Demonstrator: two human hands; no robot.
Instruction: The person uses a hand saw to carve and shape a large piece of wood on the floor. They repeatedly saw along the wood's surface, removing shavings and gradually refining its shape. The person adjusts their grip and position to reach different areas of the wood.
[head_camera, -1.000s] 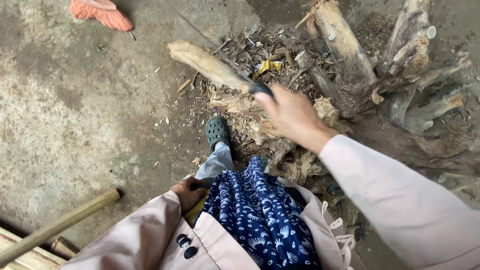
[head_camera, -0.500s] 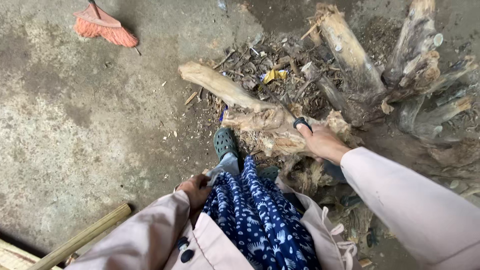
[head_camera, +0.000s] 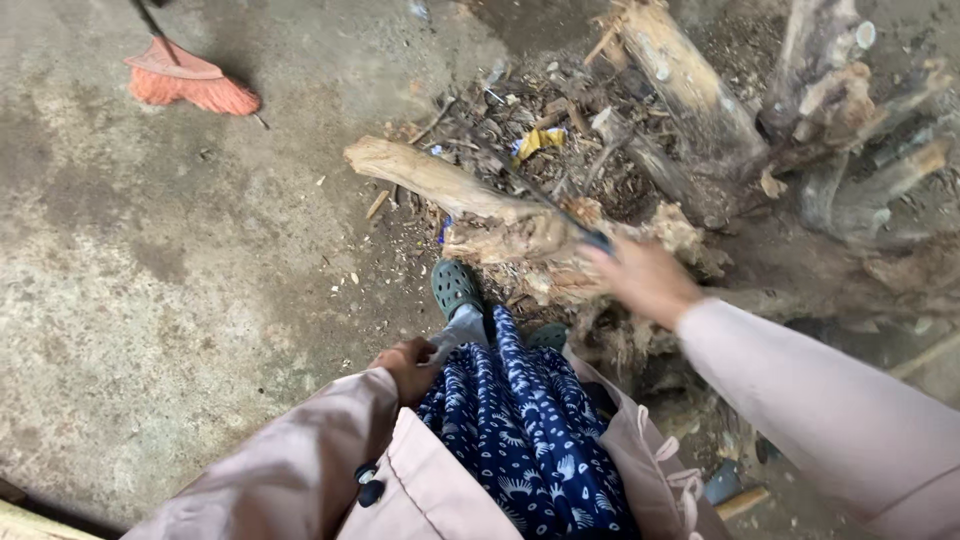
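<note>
My right hand (head_camera: 645, 280), blurred by motion, grips the dark handle of a long thin blade (head_camera: 540, 198). The blade slants up and left across a pale, splintered log (head_camera: 440, 185) lying on the ground. My foot in a green clog (head_camera: 455, 287) stands just below that log. My left hand (head_camera: 405, 365) rests at my knee, fingers curled on the grey trouser cloth (head_camera: 462, 328) beside the blue patterned fabric (head_camera: 525, 430). Both arms are in pale pink sleeves.
A heap of thick roots and cut branches (head_camera: 700, 110) fills the upper right, with chips and bark (head_camera: 560, 120) strewn around it. An orange broom head (head_camera: 190, 85) lies on the concrete floor (head_camera: 170, 280) at the upper left.
My right hand has swung down and to the right with the blade, which now lies across the log. My left hand has stayed at the knee. The view has tilted slightly.
</note>
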